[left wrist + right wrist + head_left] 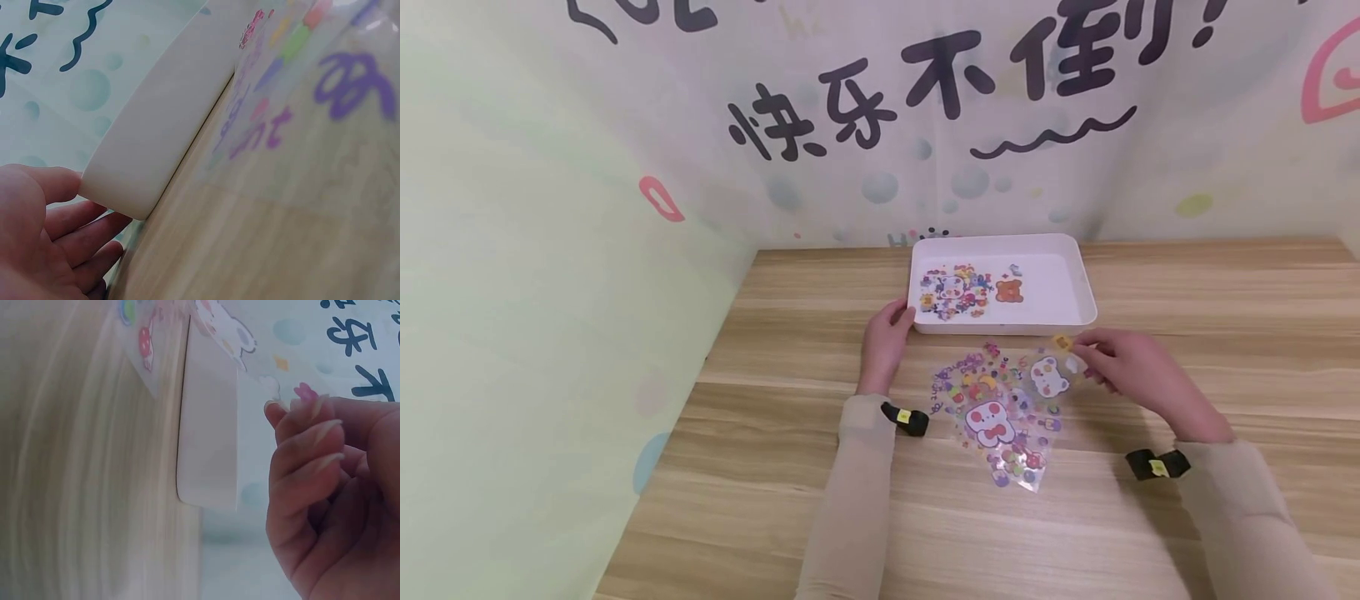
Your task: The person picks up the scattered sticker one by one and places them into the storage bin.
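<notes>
My right hand (pixel 1123 367) pinches the top right corner of a clear sticker sheet (pixel 992 423) between thumb and fingertips. An orange sticker (pixel 1062 342) and a pink flower sticker (pixel 305 392) show right by those fingertips. White bears, fruit and purple lettering are printed on the sheet, which stands off the table in the right wrist view. My left hand (pixel 883 346) touches the near left corner of a white tray (pixel 1052 328), thumb at the rim and extended fingers against the outer wall (pixel 150 125).
Inside the tray, colourful stickers (pixel 953 292) lie at the left, with a brown bear sticker (pixel 1009 291) near the middle. A wood-grain table (pixel 775 467) carries everything. Behind the tray hangs a pale printed curtain (pixel 865 192) with black lettering; it also covers the left side.
</notes>
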The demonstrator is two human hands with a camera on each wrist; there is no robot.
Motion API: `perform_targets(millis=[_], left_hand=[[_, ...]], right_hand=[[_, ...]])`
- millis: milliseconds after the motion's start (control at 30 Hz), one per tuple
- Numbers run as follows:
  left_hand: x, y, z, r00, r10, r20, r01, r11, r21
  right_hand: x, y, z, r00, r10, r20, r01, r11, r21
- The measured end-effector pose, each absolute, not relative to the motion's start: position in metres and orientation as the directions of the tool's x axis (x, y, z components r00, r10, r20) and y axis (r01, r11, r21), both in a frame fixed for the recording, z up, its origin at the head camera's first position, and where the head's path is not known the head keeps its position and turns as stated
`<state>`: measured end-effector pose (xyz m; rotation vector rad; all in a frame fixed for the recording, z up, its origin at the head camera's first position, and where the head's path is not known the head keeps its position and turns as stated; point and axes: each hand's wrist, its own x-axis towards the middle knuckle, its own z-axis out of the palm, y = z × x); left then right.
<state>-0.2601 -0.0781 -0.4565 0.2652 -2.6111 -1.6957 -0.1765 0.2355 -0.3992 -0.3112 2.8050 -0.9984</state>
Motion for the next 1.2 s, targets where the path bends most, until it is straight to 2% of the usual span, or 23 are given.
perform_targets(millis=[533, 933, 1200], left_hand=[[-0.260, -0.078, -0.457, -0.983, -0.156, -0.094, -0.148, 0.386, 0.911], [-0.261, -0.078, -0.457, -0.983, -0.156, -0.094, -0.146, 0.372, 0.917], [-0.261, -0.078, -0.458, -0.985, -0.153, -0.085, -0.137, 0.374, 0.917]], right_hand=[[-0.177, 0.262, -0.395, -0.985, -0.169, -0.029, -0.109, 0.751, -0.651], [-0.175, 0.281, -0.387, -0.995, -0.064, -0.072, 0.003, 0.723, -0.690], [-0.171, 0.286, -0.379, -1.000, -0.016, -0.007, -0.006, 0.684, -0.729]])
